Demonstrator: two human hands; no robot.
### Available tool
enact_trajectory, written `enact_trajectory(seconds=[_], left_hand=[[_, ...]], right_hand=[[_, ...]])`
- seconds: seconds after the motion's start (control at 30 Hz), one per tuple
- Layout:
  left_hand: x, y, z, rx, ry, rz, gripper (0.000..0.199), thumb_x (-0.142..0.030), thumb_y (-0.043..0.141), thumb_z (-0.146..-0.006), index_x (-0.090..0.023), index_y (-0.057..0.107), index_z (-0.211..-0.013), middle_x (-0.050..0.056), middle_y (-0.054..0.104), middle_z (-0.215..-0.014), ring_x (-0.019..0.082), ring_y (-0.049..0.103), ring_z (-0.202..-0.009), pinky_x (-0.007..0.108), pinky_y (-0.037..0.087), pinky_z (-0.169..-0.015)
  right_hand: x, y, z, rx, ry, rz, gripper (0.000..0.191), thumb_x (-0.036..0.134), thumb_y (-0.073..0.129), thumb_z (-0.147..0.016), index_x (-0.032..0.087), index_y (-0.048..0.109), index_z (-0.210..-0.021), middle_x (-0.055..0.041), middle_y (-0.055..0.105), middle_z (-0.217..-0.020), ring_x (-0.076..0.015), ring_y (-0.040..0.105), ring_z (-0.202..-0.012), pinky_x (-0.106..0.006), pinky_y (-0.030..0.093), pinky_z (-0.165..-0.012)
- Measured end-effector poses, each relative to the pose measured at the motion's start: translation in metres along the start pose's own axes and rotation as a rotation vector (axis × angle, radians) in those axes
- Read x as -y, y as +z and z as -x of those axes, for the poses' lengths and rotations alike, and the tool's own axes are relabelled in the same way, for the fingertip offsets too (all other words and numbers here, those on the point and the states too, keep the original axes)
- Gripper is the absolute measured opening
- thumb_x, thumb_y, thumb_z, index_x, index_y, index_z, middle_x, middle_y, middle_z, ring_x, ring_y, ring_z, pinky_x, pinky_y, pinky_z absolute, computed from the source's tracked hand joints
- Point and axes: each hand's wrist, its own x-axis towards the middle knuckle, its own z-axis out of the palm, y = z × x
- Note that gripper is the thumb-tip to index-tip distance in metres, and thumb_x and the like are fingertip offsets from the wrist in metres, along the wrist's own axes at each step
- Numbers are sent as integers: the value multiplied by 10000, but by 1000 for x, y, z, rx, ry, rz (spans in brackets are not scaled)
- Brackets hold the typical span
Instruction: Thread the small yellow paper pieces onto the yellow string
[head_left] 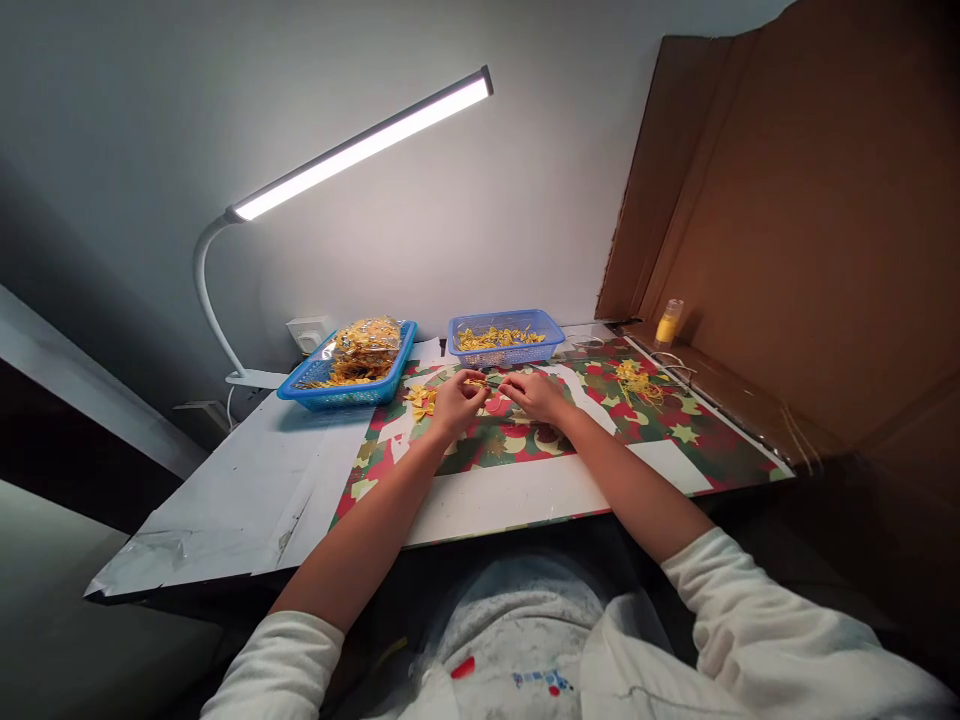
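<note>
Over the patterned sheet (517,438), my left hand (459,402) is closed in a pinch on a small yellow piece (475,382). My right hand (534,394) is close beside it on the right, its fingers pinched together; what they hold is too small to make out. Several loose yellow pieces (421,402) lie just left of my left hand. Behind my hands stands a light blue basket (544,350) with yellow pieces inside. To the right, a tangle of yellow threads (637,384) rests on the sheet.
A blue basket (341,396) at the left holds yellow pieces and a clear plastic bag (367,338). The lit lamp (367,140) arches above. A small jar with yellow contents (669,322) stands at the right, near the tall cardboard (795,230).
</note>
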Motion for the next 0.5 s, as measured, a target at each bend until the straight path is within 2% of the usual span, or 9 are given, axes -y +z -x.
enact_trajectory(seconds=[0.5], left_hand=[[0, 0, 0, 33, -23, 27, 279, -298, 714, -628, -174, 606, -854, -9, 648, -565, 150, 608, -519, 225, 424, -498]], right_hand=[[-1, 0, 0, -47, -19, 69, 299, 439, 481, -887, 220, 667, -803, 1, 620, -640, -127, 512, -614, -232, 251, -567]])
